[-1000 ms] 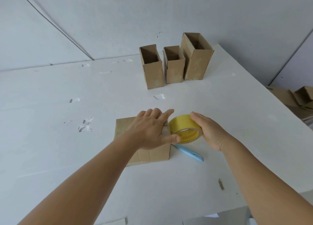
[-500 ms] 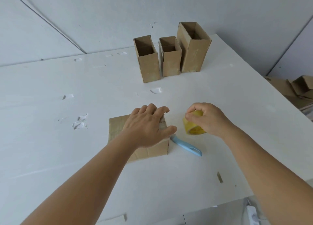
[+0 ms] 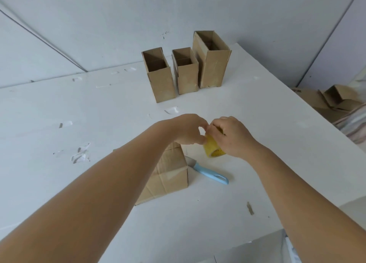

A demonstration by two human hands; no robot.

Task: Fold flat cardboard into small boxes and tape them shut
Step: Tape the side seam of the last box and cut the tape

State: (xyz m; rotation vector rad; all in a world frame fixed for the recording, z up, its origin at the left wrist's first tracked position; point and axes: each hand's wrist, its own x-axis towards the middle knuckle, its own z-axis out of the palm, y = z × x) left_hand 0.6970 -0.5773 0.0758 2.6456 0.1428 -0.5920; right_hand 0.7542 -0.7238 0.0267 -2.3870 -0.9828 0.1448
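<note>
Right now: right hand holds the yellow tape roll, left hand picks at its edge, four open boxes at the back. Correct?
Not quite: the head view shows three open boxes at the back, not four. The right hand does hold the yellow tape roll, the left hand at its edge.

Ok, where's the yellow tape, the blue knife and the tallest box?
yellow tape (image 3: pixel 213 150): head view, on the roll's outer side.
blue knife (image 3: pixel 212 174): head view, middle of its handle.
tallest box (image 3: pixel 214 70): head view, on its front wall.
</note>
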